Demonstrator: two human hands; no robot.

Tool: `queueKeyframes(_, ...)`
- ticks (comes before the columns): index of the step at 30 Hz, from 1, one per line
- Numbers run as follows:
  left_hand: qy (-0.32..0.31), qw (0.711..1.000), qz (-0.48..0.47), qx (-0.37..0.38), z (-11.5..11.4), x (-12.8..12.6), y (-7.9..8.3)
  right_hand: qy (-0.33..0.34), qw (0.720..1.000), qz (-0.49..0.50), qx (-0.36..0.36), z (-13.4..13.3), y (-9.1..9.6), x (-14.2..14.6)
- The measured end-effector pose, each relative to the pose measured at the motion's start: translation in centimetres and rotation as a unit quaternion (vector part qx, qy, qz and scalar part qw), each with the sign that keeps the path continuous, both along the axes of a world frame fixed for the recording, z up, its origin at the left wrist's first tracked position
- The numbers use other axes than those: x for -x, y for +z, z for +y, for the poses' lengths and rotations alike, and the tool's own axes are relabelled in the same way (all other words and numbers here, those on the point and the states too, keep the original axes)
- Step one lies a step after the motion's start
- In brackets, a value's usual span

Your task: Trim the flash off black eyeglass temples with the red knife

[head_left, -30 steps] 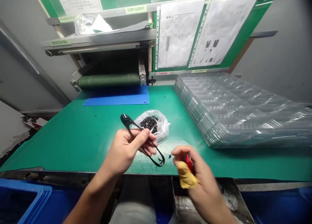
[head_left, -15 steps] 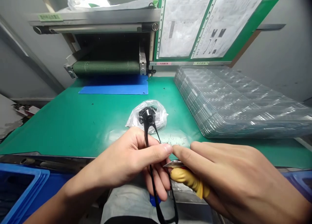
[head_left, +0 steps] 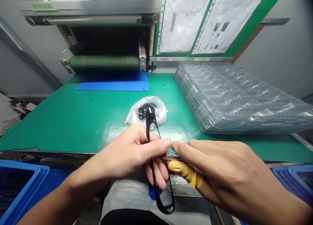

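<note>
The thin black looped part (head_left: 148, 130) stands almost upright over the table's near edge, pinched in the left hand (head_left: 132, 151) — thumb and fingers closed around its stem. The right hand (head_left: 220, 166), one finger in a yellow cot (head_left: 186, 172), pinches a small metal blade (head_left: 171, 157) against it. Just behind lies a clear bag (head_left: 134, 115) of black pieces on the green mat (head_left: 73, 120).

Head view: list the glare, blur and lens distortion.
Head view: glare streaks the stack of clear trays, and a pale sheen lies on the green mat by the bag of black parts; head view: wide-angle stretch splays the mat's edges and enlarges the right hand; head view: the left hand and black looped strap look sharp, print on the posted sheets unreadable.
</note>
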State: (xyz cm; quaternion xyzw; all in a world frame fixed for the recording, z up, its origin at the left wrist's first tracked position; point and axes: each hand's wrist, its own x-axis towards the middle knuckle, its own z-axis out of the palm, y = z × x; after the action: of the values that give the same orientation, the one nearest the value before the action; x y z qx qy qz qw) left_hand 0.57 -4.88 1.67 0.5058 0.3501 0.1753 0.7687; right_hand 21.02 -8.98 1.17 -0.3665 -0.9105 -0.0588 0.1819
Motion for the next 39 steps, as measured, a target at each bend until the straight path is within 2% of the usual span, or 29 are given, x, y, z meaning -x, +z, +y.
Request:
queueKeyframes(7,0.006,0.998,-0.048,0.039,0.0,0.3,-0.4,-0.002,1.0,-0.003,0.011,0.1,-0.3,-0.2)
queueKeyframes(9,0.029,0.998,-0.052,0.024,0.1,0.3,-0.6,-0.02,0.998,0.039,0.052,0.0,-0.4,-0.2)
queueKeyframes(10,0.051,0.997,-0.056,0.003,0.1,0.2,-0.9,-0.036,0.991,0.081,0.098,0.0,-0.6,-0.1)
queueKeyframes(12,0.135,0.986,-0.074,-0.061,-0.1,-0.3,-1.8,-0.068,0.951,0.206,0.221,0.0,-1.3,0.3)
queueKeyframes(14,0.247,0.954,-0.098,-0.139,-0.7,-0.9,-3.1,-0.094,0.878,0.34,0.323,0.3,-2.3,0.8)
queueKeyframes(16,0.324,0.913,-0.091,-0.232,-1.5,-1.3,-4.5,-0.108,0.812,0.449,0.357,0.9,-3.3,1.0)
queueKeyframes(18,0.306,0.882,-0.047,-0.356,-2.3,-1.1,-5.7,-0.104,0.768,0.517,0.364,1.7,-3.8,0.7)
queueKeyframes(19,0.274,0.875,-0.024,-0.398,-2.6,-0.8,-6.1,-0.095,0.756,0.53,0.373,2.2,-3.7,0.3)
queueKeyframes(20,0.239,0.885,-0.017,-0.398,-2.8,-0.3,-6.2,-0.082,0.754,0.525,0.387,2.7,-3.5,0.0)
queueKeyframes(21,0.201,0.913,-0.033,-0.355,-2.8,0.1,-6.3,-0.069,0.76,0.506,0.403,3.1,-3.0,-0.3)
queueKeyframes(23,0.107,0.977,-0.096,-0.158,-2.7,0.8,-5.8,-0.047,0.783,0.448,0.428,3.8,-1.9,-0.6)
queueKeyframes(24,0.059,0.99,-0.113,-0.055,-2.6,1.0,-5.4,-0.039,0.799,0.418,0.431,4.0,-1.4,-0.6)
queueKeyframes(25,0.018,0.994,-0.109,0.015,-2.5,1.1,-4.9,-0.036,0.818,0.39,0.422,4.1,-0.9,-0.4)
queueKeyframes(26,-0.012,0.995,-0.086,0.052,-2.4,1.1,-4.4,-0.046,0.842,0.365,0.396,4.1,-0.4,-0.2)
queueKeyframes(27,-0.021,0.996,-0.055,0.066,-2.4,1.0,-3.9,-0.063,0.872,0.34,0.347,3.8,-0.2,0.1)
queueKeyframes(29,0.005,0.998,-0.013,0.064,-2.5,0.8,-2.9,-0.102,0.934,0.274,0.204,2.9,0.1,0.3)
queueKeyframes(31,0.032,0.997,-0.016,0.066,-2.7,0.7,-2.2,-0.111,0.974,0.183,0.067,1.7,0.0,0.4)
queueKeyframes(34,0.049,0.997,-0.012,0.064,-3.2,0.8,-1.4,-0.078,0.995,0.053,-0.03,0.1,-0.2,0.2)
queueKeyframes(39,0.048,0.998,0.029,0.032,-4.0,0.9,-0.9,-0.086,0.994,-0.002,-0.065,-0.4,0.2,0.7)
